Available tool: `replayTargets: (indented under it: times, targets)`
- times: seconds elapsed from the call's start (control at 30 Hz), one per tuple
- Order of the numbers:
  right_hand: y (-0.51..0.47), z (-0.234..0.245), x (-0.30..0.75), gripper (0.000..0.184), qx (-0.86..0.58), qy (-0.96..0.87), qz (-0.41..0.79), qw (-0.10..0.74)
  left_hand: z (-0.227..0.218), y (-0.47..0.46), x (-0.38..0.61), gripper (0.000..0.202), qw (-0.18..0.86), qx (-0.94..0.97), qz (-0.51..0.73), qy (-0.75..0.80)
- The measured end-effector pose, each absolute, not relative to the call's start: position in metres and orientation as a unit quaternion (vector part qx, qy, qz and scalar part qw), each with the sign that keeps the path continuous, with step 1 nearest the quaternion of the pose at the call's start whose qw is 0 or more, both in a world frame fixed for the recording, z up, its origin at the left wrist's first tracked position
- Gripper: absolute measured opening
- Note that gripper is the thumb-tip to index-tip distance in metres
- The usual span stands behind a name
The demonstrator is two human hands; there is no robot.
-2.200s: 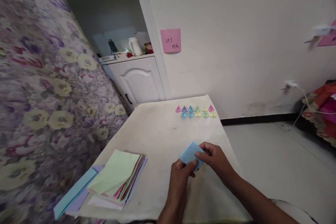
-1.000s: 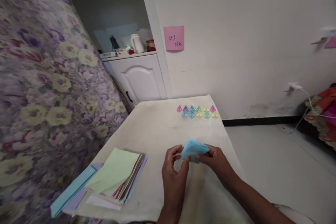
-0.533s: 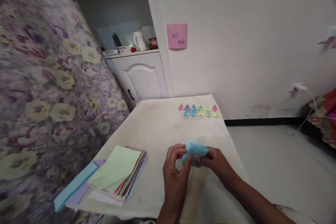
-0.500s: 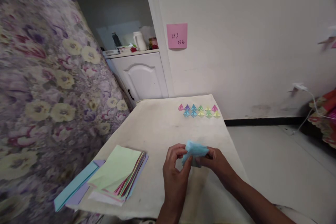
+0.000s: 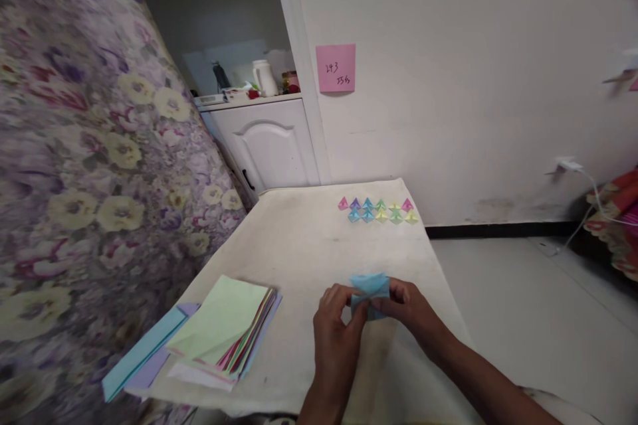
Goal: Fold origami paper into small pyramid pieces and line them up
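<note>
A small piece of folded blue paper (image 5: 371,284) is held just above the near right part of the table. My left hand (image 5: 339,325) pinches its left side between thumb and fingers. On its right side my right hand (image 5: 411,305) grips it, thumb in front. Both thumbs lie close together at the paper's middle, and part of the paper is hidden behind the fingers. Farther back on the table, two rows of small folded paper pieces (image 5: 381,215) in pink, purple, blue, green and yellow are lined up.
A stack of coloured paper sheets (image 5: 224,319) lies at the table's near left, with blue folded paper (image 5: 144,352) beside it reaching the edge. The cloth-covered table (image 5: 289,232) meets the wall (image 5: 448,80). A floral curtain (image 5: 100,179) hangs on the left.
The blue paper has turned and been lowered slightly, its top edge now nearly level. Both hands have shifted a little, with the thumbs closer together at its middle.
</note>
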State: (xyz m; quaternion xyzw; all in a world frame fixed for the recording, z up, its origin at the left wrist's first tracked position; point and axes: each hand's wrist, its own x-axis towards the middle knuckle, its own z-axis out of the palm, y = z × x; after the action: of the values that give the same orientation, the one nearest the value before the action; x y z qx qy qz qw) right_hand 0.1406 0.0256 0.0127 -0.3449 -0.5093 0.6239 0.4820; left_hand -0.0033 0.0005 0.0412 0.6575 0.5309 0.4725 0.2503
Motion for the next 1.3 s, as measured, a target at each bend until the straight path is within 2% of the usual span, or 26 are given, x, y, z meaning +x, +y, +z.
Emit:
replayTargets:
  times: [0.1,0.3,0.5,0.73,0.83,1.03,1.07,1.2,1.23,1.3]
  targets:
    - [0.024,0.012,0.138,0.023,-0.353,-0.514,0.617,0.48,0.041,0.0,-0.001,0.012,0.243,0.655,0.473,0.537]
    - [0.021,0.015,0.133,0.017,-0.355,-0.49,0.623,0.496,0.028,-0.002,-0.005,0.011,0.118,0.723,0.457,0.505]
    - [0.017,0.021,0.133,0.013,-0.375,-0.455,0.632,0.503,0.021,-0.003,-0.008,0.025,0.019,0.783,0.451,0.429]
    - [0.016,0.023,0.133,0.011,-0.364,-0.429,0.64,0.523,0.022,-0.012,-0.007,0.041,0.02,0.807,0.458,0.372]
    - [0.016,0.025,0.134,0.01,-0.365,-0.429,0.644,0.519,0.024,-0.013,-0.006,0.035,0.055,0.798,0.469,0.375]
    - [0.014,0.028,0.132,0.007,-0.348,-0.45,0.651,0.503,0.031,-0.01,0.002,0.009,0.183,0.671,0.529,0.487]
    - [0.013,0.027,0.131,0.006,-0.346,-0.453,0.652,0.501,0.031,-0.009,0.003,0.013,0.201,0.645,0.54,0.502]
    - [0.013,0.021,0.13,0.005,-0.362,-0.455,0.649,0.491,0.03,-0.002,0.002,0.051,0.311,0.531,0.567,0.547]
    - [0.014,0.019,0.13,0.006,-0.364,-0.454,0.65,0.489,0.029,0.0,0.001,0.05,0.364,0.517,0.557,0.539]
    - [0.014,0.017,0.129,0.008,-0.363,-0.454,0.65,0.489,0.026,0.003,-0.001,0.036,0.474,0.502,0.521,0.502]
